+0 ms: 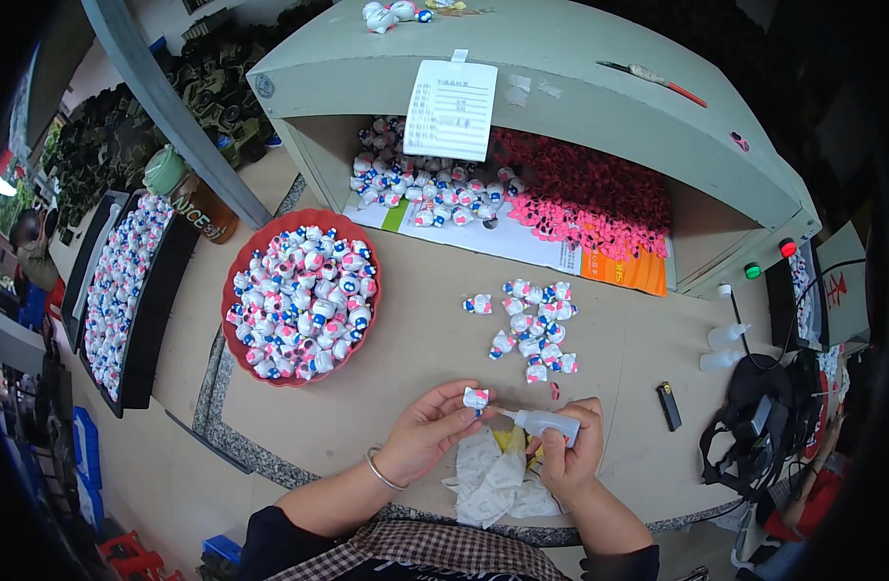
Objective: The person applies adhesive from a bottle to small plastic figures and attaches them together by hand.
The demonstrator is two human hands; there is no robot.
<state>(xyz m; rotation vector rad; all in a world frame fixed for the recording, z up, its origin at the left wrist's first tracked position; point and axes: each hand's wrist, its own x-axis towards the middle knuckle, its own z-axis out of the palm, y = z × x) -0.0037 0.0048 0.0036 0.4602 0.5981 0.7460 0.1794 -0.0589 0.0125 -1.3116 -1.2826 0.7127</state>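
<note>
My left hand point(427, 434) pinches a small white cat figurine point(476, 398) with pink and blue parts. In my right hand point(574, 463) is a small translucent squeeze bottle point(551, 425), tilted so that its thin nozzle points at the figurine's lower part. Whether the nozzle touches it, I cannot tell. A crumpled whitish cloth point(491, 476) with yellow patches lies beneath my hands. Just beyond the bottle is a tiny pink piece point(555, 391). Farther off, several similar figurines point(531, 327) sit in a loose cluster on the table.
A red scalloped bowl point(234, 341) full of figurines stands left, with a black tray point(139, 358) of more beyond it. The grey-green shelf point(367, 73) at the back holds figurines and pink pieces point(570, 225). On the right lie a lighter point(669, 407), small bottles point(723, 359) and black straps point(744, 426).
</note>
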